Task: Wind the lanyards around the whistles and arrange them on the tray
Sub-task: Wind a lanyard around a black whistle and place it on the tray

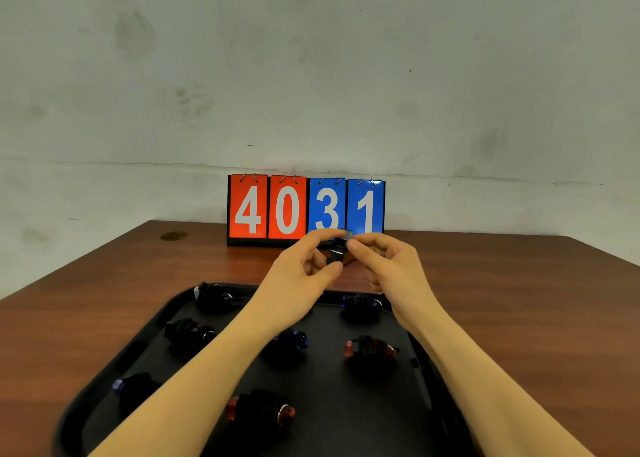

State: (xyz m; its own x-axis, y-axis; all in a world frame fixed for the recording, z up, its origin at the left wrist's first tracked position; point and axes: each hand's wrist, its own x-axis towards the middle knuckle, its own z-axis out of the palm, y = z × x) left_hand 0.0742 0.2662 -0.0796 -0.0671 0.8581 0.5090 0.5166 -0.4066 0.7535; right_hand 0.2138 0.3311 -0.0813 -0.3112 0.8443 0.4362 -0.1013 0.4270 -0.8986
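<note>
Head view:
Left hand [304, 266]: raised at frame centre above the tray's far edge; grip of thumb and forefinger pinches the held whistle [336, 253] from top and bottom.
Right hand [382, 259]: just right of the left hand; fingertips pinch the top of the same whistle, other fingers curled in.
Held whistle: dark, wrapped in black lanyard, in the air between both hands, in front of the scoreboard's lower edge.
Tray [349, 418]: black, in the lower half of the frame on the worktop [519, 300].
Wound whistles on tray: seven bundles apart from one another; upper left [214, 297], left middle [188, 333], lower left [135, 387], centre [292, 340], upper right [362, 304], right middle, red [372, 349], bottom centre, red [259, 411].
Scoreboard [306, 210]: upright at the worktop's far edge, reads 4 0 3 1, red and blue cards.
</note>
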